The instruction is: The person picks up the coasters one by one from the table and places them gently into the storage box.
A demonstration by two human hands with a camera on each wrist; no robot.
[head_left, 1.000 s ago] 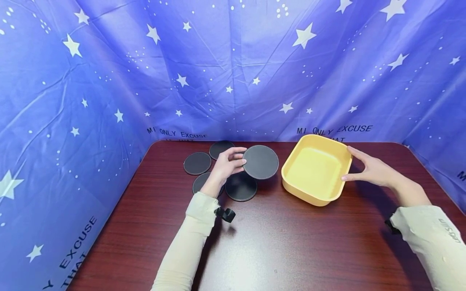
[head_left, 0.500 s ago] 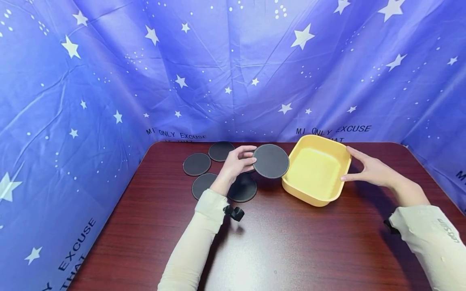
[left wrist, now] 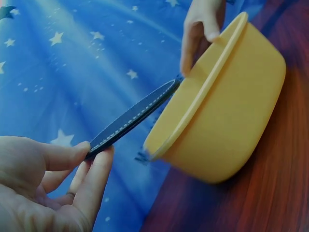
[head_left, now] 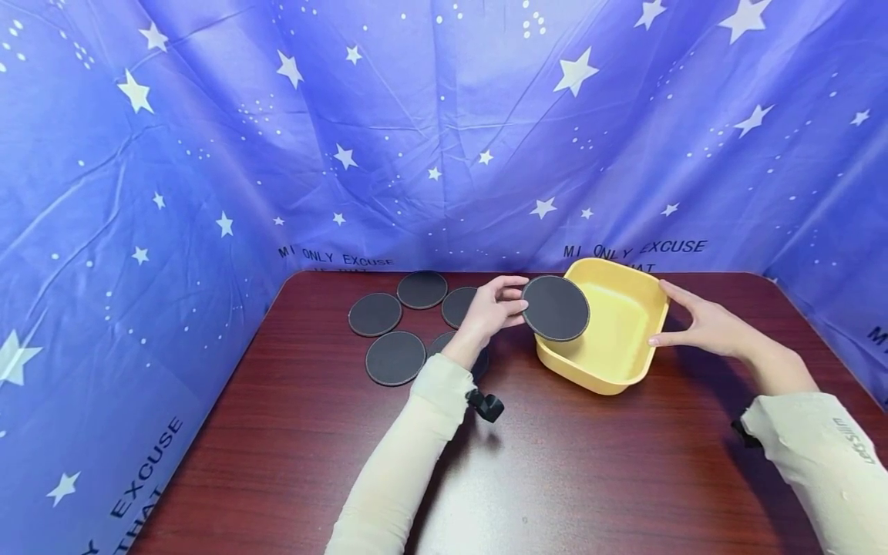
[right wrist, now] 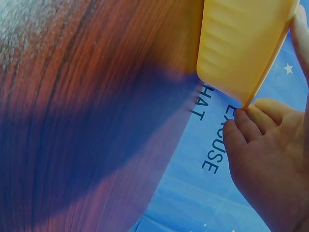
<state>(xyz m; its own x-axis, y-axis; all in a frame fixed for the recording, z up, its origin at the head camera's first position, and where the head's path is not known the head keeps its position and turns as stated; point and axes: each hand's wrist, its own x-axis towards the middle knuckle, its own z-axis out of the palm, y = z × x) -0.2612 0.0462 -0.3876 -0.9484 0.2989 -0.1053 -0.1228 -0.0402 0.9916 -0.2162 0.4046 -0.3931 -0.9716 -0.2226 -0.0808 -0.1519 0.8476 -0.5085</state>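
My left hand (head_left: 491, 310) pinches the edge of a round black coaster (head_left: 556, 308) between thumb and fingers. In the left wrist view the coaster (left wrist: 133, 118) is tilted and has white stitching along its edge. It hangs over the left rim of a yellow bin (head_left: 627, 339), hiding part of it. My right hand (head_left: 714, 325) touches the bin's right rim with thumb and fingers spread apart and fairly straight. The right wrist view also has those fingers (right wrist: 251, 123) at the bin's rim.
Several more black coasters (head_left: 395, 358) lie flat on the dark red wooden table (head_left: 277, 432), left of the bin. My left hand and sleeve partly cover two of them. A blue star-printed curtain (head_left: 388, 116) hangs behind and at both sides.
My left hand has carried the coaster to the right, from beside the bin to over its left rim. More of the lying coasters' left side shows. My right hand and the bin stay put.
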